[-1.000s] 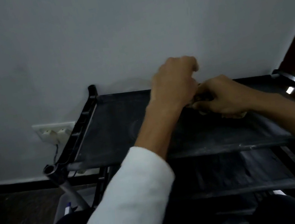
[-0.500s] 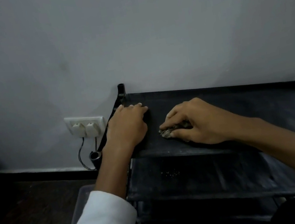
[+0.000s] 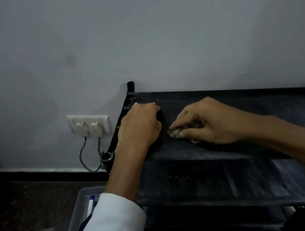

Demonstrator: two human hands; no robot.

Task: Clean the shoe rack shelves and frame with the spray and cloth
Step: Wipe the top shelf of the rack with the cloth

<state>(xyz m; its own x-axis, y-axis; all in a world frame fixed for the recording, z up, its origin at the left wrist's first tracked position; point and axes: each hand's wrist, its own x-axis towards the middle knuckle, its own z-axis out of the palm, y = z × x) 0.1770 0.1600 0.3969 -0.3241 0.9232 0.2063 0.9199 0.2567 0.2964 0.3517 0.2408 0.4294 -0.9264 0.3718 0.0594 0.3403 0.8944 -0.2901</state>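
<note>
A black shoe rack stands against the wall, its dusty fabric top shelf [image 3: 256,102] running from left to right. My right hand [image 3: 207,120] presses a small crumpled grey cloth [image 3: 175,132] onto the left part of that shelf, fingers curled over it. My left hand [image 3: 139,125] lies flat on the shelf's left end, next to the side frame [image 3: 121,124], fingers fairly straight. A lower shelf [image 3: 219,182] shows beneath. No spray bottle is in view.
A white double wall socket [image 3: 88,125] with two plugs and hanging cables sits left of the rack. A clear plastic bin [image 3: 75,225] holding a pen stands on the dark floor at lower left. The wall is directly behind the rack.
Both hands have shifted from the middle of the top shelf to its left end. My left hand has let go of the cloth and settled flat on the shelf; my right hand keeps the cloth.
</note>
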